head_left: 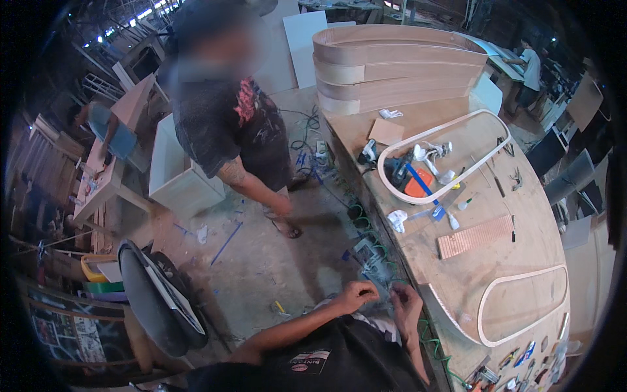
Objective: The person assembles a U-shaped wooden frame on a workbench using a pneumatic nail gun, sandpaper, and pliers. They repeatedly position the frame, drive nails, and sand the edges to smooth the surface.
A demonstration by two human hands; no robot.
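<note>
My left hand (358,296) is in front of my body at the lower middle, its fingers curled together in a pinch. Close to its right, my right hand (406,304) also has its fingers bent inward, beside the near edge of the workbench (418,261). A small gap separates the two hands. Whatever they may hold is too small to make out. On the bench to the right of my hands lies a pale rounded frame (482,313). Behind my hands, a green coiled air hose (363,223) runs along the bench's edge.
Another rounded frame (390,191) surrounds an orange tool (418,183). Nearer lies a ribbed wooden strip (477,236); stacked curved wooden forms (398,75) stand at the back. A person (225,124) stands across from me. A dark chair (160,297) is at left; scraps litter the floor.
</note>
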